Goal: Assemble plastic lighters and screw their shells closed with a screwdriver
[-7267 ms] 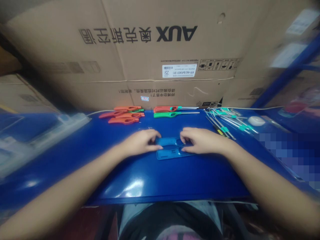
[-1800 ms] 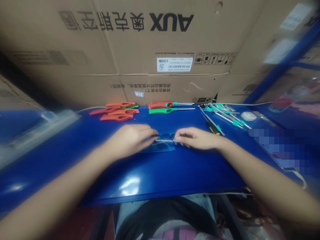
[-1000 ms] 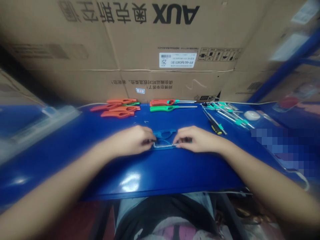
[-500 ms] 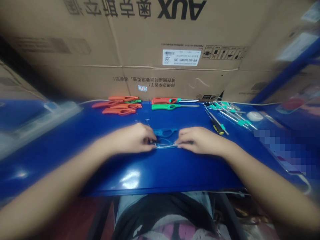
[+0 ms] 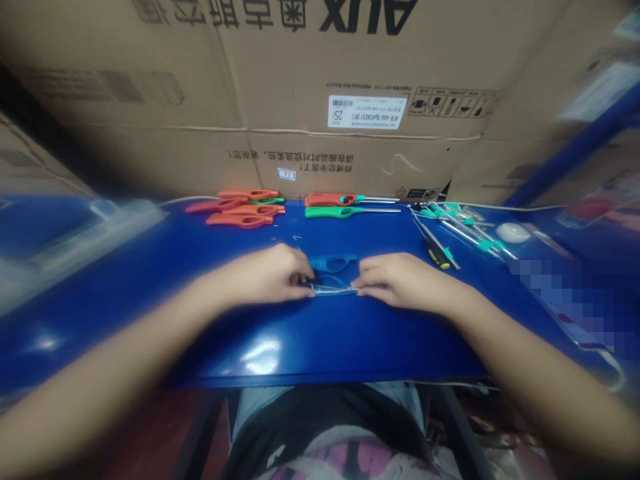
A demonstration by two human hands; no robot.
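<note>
A blue lighter shell half (image 5: 332,292) lies low over the table between my hands, with a thin pale wire running along it. Its left end is pinched by my left hand (image 5: 286,273), whose curled fingers partly cover a small dark part. At the other end, my right hand (image 5: 387,279) grips the shell and wire between thumb and fingers. Just behind, a second blue shell half (image 5: 334,264) with an oval trigger opening rests on the table, close to the fingertips of both hands.
Orange lighter shells (image 5: 243,216) lie at the back left. A green lighter (image 5: 333,212) with a metal tube sits back centre. Metal tubes with teal parts (image 5: 467,230), a yellow-black screwdriver (image 5: 437,255) and a white round object (image 5: 513,232) are right. Behind stands a cardboard panel (image 5: 280,87).
Both hands keep their hold on the blue shell half and wire, with barely any movement. The whole view has shifted slightly.
</note>
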